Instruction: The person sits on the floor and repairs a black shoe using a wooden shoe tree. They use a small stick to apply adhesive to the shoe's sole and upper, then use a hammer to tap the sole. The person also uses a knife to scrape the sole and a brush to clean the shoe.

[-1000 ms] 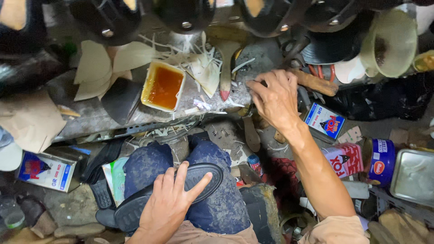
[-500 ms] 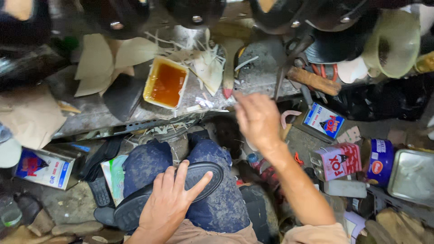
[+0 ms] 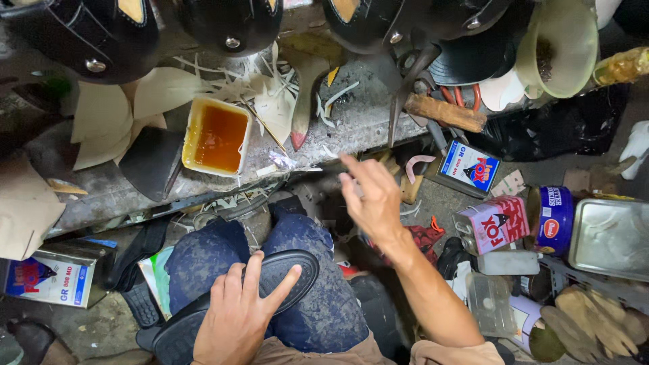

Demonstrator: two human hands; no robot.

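In the head view, the left hand (image 3: 236, 318) lies flat with fingers spread on a black shoe sole (image 3: 236, 304) across the knees at lower centre. The right hand (image 3: 372, 196) hangs at centre frame, fingers loosely apart and empty, just below the table (image 3: 351, 128) edge. A tub of amber glue (image 3: 216, 135) sits on the table at upper left.

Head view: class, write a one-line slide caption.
Left hand presses a black shoe sole on the lap; right hand hovers empty.

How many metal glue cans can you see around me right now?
4: one rectangular can at lower left, one below the bench edge, one right of it, and a round blue can beside that. Others may be hidden.
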